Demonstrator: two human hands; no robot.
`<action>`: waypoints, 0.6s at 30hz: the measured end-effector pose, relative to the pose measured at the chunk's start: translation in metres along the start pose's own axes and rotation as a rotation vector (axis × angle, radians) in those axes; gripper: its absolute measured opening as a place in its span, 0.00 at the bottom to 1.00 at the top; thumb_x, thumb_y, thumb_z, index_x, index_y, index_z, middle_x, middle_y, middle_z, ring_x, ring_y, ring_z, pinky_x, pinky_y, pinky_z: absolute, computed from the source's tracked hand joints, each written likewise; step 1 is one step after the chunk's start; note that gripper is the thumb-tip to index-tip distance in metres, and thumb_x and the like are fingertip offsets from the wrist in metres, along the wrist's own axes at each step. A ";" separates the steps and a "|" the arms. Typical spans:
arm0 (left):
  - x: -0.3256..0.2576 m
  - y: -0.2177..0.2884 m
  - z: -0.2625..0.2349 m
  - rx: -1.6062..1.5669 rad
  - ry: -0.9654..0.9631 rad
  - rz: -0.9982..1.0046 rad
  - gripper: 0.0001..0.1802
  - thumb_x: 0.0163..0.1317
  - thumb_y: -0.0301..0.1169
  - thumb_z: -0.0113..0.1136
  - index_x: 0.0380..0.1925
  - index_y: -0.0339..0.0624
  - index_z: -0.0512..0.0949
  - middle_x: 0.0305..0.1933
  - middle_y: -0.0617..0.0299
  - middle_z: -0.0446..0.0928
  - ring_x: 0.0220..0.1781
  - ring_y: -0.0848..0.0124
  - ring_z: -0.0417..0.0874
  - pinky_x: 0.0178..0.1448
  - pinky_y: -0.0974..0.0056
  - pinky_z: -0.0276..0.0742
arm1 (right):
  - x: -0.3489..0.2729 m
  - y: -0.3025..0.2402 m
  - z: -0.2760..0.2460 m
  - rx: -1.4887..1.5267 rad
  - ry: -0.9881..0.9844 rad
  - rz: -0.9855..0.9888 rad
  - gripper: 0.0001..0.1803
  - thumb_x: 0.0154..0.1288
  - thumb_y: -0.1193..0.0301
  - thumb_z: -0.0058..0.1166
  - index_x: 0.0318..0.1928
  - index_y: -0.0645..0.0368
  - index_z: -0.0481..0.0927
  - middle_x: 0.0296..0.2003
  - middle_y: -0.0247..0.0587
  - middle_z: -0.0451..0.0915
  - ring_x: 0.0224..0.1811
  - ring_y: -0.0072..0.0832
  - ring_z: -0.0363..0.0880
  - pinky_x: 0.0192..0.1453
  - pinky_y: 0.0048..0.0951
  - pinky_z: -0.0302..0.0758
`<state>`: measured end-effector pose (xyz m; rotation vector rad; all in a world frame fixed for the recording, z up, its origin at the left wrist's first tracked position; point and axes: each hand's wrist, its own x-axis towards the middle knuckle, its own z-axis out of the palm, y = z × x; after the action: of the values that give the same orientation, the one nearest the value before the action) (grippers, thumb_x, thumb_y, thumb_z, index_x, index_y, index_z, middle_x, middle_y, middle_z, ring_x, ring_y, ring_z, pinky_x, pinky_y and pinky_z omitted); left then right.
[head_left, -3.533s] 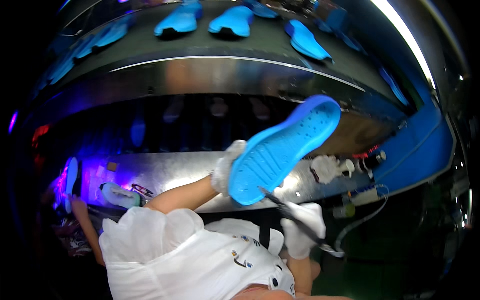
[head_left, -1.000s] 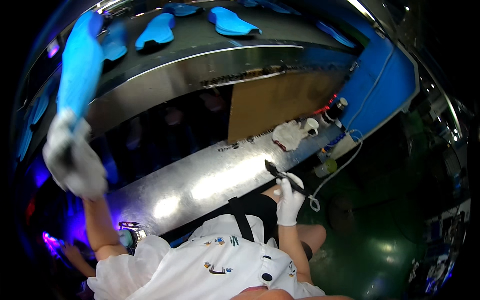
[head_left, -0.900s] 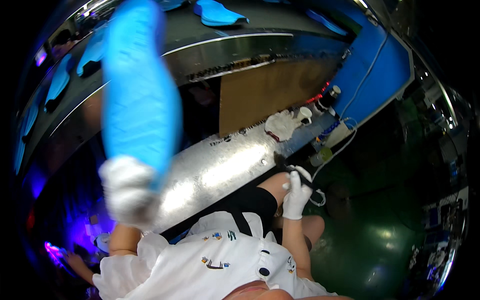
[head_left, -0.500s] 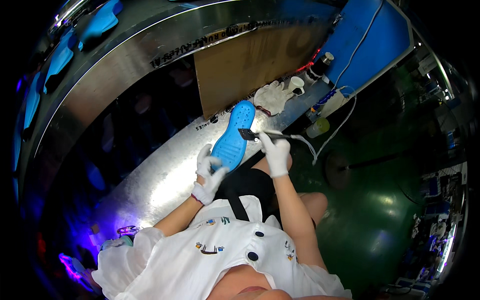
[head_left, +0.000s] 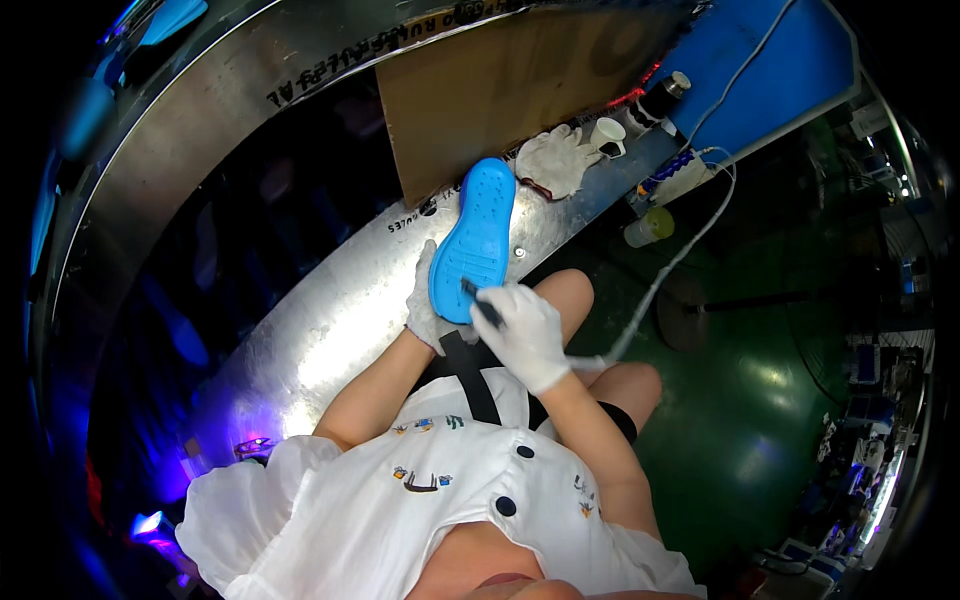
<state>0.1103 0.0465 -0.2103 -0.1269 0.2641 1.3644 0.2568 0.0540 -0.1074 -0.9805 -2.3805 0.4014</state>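
A bright blue shoe sole [head_left: 474,235] lies lengthwise above my lap, over the metal bench edge, its dotted toe end pointing away from me. My left hand [head_left: 428,300], in a white glove, grips the heel end from the left side and below, with some fingers hidden under the sole. In my gloved right hand [head_left: 526,335] is a black brush [head_left: 486,306], its tip against the ribbed heel area. The hand covers most of the brush's handle. A pale tube [head_left: 590,361] trails from beside that hand toward the right.
On the metal bench [head_left: 330,300] lie used white gloves [head_left: 555,162] beside a white cup [head_left: 607,136] and a dark flask [head_left: 664,97]. A cardboard sheet [head_left: 510,100] stands behind. A yellow-lidded jar [head_left: 650,228] sits right. Blue soles [head_left: 172,20] line the upper-left rail.
My right hand has brought the brush from the sole's middle right edge down to its heel. My left hand has shifted further round the heel's left side, and the sole sits higher in view.
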 end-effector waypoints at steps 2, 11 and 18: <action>-0.019 -0.004 0.033 -0.238 -0.218 -0.092 0.48 0.65 0.71 0.32 0.66 0.40 0.66 0.64 0.43 0.71 0.59 0.49 0.77 0.60 0.48 0.78 | -0.001 -0.006 -0.025 0.425 0.017 0.134 0.09 0.54 0.74 0.66 0.37 0.58 0.83 0.31 0.39 0.82 0.33 0.29 0.82 0.40 0.28 0.77; -0.007 -0.014 0.054 0.043 -0.278 0.072 0.44 0.65 0.67 0.42 0.65 0.39 0.65 0.59 0.43 0.73 0.57 0.52 0.76 0.64 0.49 0.73 | 0.030 -0.024 -0.057 0.508 0.161 -0.318 0.13 0.51 0.78 0.68 0.39 0.61 0.82 0.28 0.40 0.82 0.28 0.31 0.82 0.34 0.28 0.76; -0.006 -0.013 0.062 0.317 -0.387 0.131 0.45 0.61 0.64 0.49 0.62 0.33 0.67 0.54 0.35 0.73 0.49 0.45 0.80 0.52 0.47 0.81 | 0.010 -0.033 -0.053 0.195 0.146 -0.422 0.13 0.52 0.76 0.68 0.40 0.59 0.83 0.34 0.45 0.82 0.27 0.39 0.80 0.33 0.31 0.78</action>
<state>0.1286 0.0536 -0.1503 0.4222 0.1609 1.4272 0.2621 0.0420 -0.0456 -0.3897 -2.2837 0.3757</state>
